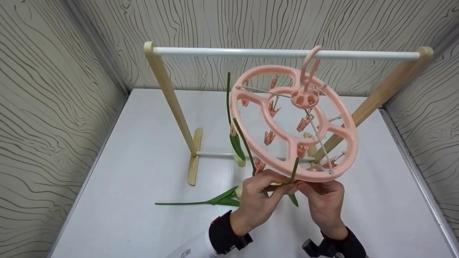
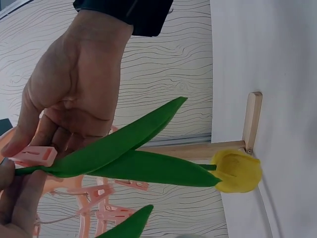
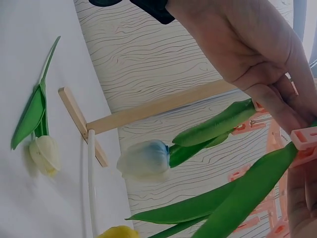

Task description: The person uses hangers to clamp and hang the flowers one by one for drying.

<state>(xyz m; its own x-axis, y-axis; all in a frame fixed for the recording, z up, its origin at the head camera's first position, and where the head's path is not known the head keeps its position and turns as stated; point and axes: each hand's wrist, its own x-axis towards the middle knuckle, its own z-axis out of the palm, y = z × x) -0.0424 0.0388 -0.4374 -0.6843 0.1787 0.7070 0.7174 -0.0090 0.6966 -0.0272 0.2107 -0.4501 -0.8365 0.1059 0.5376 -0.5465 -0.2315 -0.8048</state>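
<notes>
Below the near rim of the pink round clip hanger, both hands meet at a yellow tulip. Its green stem rises past the rim, and its bloom hangs downward. My left hand pinches the stem near the leaves. With its thumb and fingers my right hand grips a pink clothespin, which lies at the stem just above the leaves. Fingers partly hide whether the clothespin bites the stem. Behind my left hand hangs a blue-and-white tulip, bloom down.
The hanger's hook rests over the white bar of a wooden rack. A pale tulip hangs from the left rim. Another pale tulip lies on the white table. Several pink clothespins dangle around.
</notes>
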